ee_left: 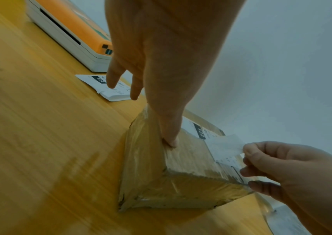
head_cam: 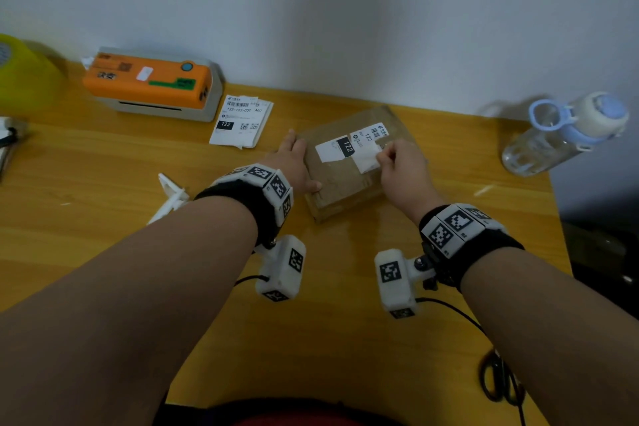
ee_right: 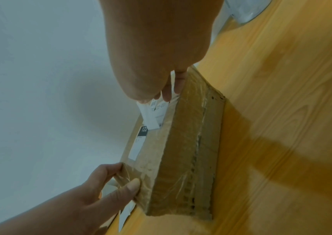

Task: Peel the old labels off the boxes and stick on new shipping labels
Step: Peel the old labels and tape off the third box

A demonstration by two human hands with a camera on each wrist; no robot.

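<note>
A taped cardboard box (head_cam: 340, 183) (ee_left: 181, 174) (ee_right: 185, 151) lies on the wooden table. Its white old label (head_cam: 337, 149) (ee_right: 139, 143), printed "122", is partly peeled. My right hand (head_cam: 385, 154) (ee_left: 245, 157) (ee_right: 156, 97) pinches the lifted flap (head_cam: 366, 157) (ee_left: 225, 146) (ee_right: 151, 116) of that label between thumb and fingers. My left hand (head_cam: 297, 162) (ee_left: 151, 119) (ee_right: 124, 174) steadies the box at its left edge, thumb pressing on the top, fingers straight along the side. A small stack of new labels (head_cam: 240, 121) (ee_left: 110, 92) lies left of the box.
An orange-topped label printer (head_cam: 152, 83) (ee_left: 70, 27) stands at the back left by the wall. A clear water bottle (head_cam: 560, 135) lies at the right. Scissors (head_cam: 501, 380) lie near the front right edge. A white plastic piece (head_cam: 171, 197) sits left of my forearm.
</note>
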